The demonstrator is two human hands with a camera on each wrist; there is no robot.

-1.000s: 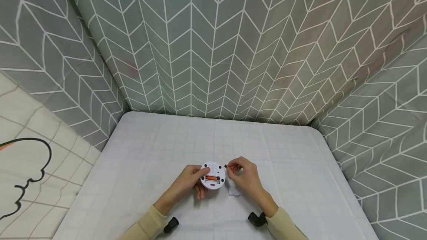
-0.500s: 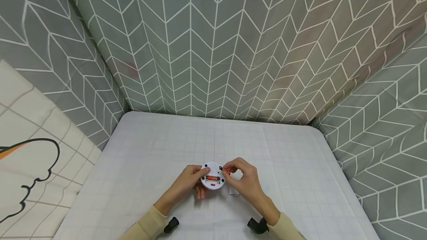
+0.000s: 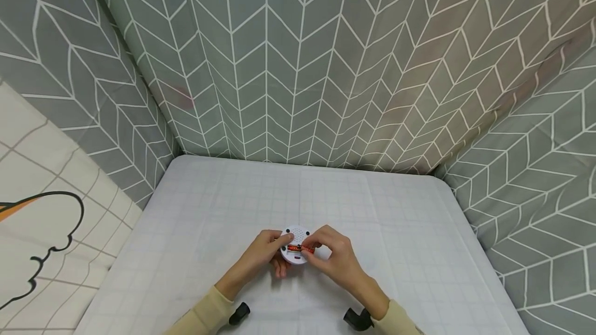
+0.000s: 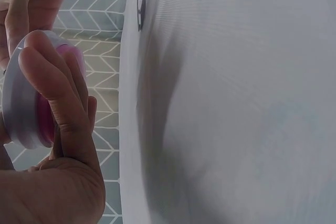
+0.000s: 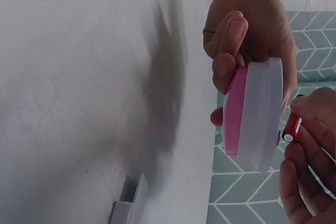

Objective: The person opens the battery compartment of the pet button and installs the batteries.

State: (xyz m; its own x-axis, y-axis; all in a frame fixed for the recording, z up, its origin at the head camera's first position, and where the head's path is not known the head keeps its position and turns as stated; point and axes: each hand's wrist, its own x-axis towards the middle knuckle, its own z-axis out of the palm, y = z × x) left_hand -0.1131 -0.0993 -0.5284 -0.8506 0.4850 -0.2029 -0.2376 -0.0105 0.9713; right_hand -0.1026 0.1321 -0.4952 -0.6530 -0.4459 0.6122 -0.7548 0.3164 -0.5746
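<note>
My left hand point(image 3: 263, 252) grips a round white device point(image 3: 298, 232), thumb on its perforated back and fingers underneath. The right wrist view shows its pink underside point(image 5: 234, 114). A red battery point(image 3: 292, 247) lies in the device's open compartment. Between the thumb and fingers of my right hand point(image 3: 337, 255) is a second red battery point(image 5: 292, 127), close over the right side of that compartment; its tip overlaps the first battery in the head view. Both hands hold these things above the table.
A small white flat piece point(image 5: 131, 203) lies on the white-covered table point(image 3: 223, 195); my right hand hides it in the head view. Black cylindrical pieces point(image 3: 239, 314) sit beside the sleeves. Grey patterned curtains point(image 3: 288, 66) stand behind the table and along its sides.
My right hand has moved left with its battery, from beside the device to over the compartment. The left hand and device have stayed nearly in place. The white piece is now covered from above.
</note>
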